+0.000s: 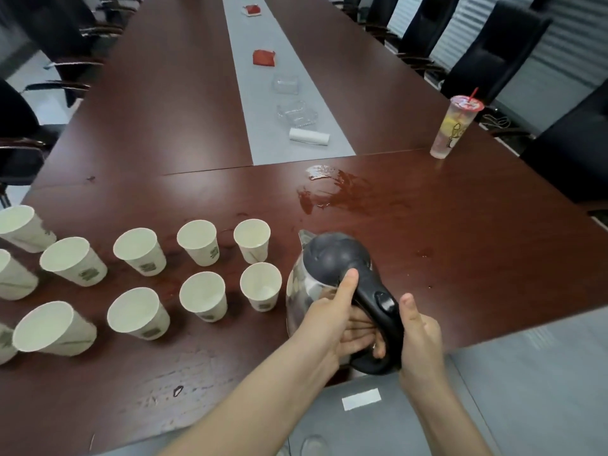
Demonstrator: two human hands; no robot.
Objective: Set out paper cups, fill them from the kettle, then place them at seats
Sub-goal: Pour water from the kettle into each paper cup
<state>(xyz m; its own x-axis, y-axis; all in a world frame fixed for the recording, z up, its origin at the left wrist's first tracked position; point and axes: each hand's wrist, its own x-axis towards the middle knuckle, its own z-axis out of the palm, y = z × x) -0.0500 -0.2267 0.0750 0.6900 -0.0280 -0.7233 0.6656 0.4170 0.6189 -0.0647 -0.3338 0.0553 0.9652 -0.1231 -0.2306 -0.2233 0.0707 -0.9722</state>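
Right of white paper cups (204, 296), gripping handle of black-lidded steel kettle (324, 258) with left hand (332, 312), right hand (419, 334); likely heavy.

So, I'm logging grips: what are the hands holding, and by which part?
Both hold the kettle by its black handle: the left hand near the top, thumb by the lid; the right hand round the lower part.

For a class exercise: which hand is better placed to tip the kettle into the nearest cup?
Right, probably: the right hand grips the kettle by its handle; the left hand thumbs the lid, with the nearest cup beside it.
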